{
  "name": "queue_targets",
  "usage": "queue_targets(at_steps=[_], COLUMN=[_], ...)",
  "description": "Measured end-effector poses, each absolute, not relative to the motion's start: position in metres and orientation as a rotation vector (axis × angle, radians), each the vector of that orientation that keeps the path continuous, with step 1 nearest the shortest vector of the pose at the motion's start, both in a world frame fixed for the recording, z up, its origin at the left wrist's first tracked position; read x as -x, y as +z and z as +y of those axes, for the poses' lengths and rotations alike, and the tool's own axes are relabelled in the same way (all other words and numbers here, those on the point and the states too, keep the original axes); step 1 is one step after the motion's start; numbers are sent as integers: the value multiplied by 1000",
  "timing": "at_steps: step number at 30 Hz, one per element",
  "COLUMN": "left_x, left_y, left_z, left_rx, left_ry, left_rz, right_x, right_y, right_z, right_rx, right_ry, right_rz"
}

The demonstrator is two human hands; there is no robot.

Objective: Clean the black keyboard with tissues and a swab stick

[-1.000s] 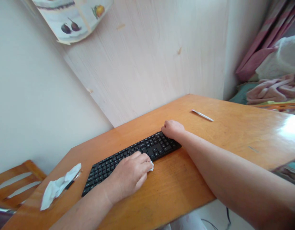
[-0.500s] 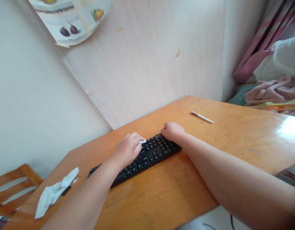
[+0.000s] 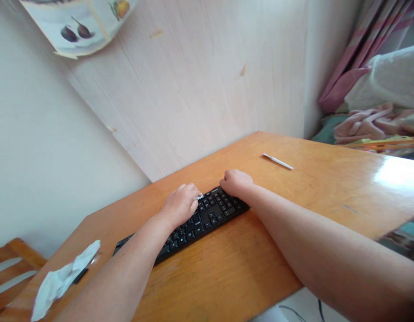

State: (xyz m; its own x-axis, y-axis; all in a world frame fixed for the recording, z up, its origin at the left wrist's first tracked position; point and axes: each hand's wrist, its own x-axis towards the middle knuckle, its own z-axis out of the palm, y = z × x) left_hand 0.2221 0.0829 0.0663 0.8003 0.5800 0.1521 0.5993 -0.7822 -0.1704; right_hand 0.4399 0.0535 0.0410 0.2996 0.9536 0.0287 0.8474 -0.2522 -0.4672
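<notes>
A black keyboard (image 3: 210, 217) lies at a slant on the wooden table. My left hand (image 3: 181, 203) is over its upper middle, fingers closed on a small white piece of tissue (image 3: 199, 197) that peeks out at the fingertips against the top row of keys. Curled round the keyboard's far right corner is my right hand (image 3: 236, 182); its fingertips are hidden from view. My left forearm covers part of the keyboard's left end.
To the left, a crumpled white tissue (image 3: 64, 279) lies beside a slim tool with a black handle (image 3: 80, 276). A white pen-like stick (image 3: 278, 161) rests behind my right hand. A wooden chair (image 3: 17, 264) stands beyond the table's (image 3: 207, 277) left edge.
The whole view has shifted, so things sit slightly further left. My left hand has moved very little along the top keys; my right hand keeps its place on the corner.
</notes>
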Motion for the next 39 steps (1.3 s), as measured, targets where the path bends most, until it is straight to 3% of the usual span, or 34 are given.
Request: queue_targets(at_steps=[39], left_x=[-221], left_y=[82], left_z=[42], left_rx=[2698], left_ry=[111], left_rz=[-609], right_x=[-440], right_y=[36], right_z=[58], right_rx=[2166], right_ry=[316], right_rz=[-1642])
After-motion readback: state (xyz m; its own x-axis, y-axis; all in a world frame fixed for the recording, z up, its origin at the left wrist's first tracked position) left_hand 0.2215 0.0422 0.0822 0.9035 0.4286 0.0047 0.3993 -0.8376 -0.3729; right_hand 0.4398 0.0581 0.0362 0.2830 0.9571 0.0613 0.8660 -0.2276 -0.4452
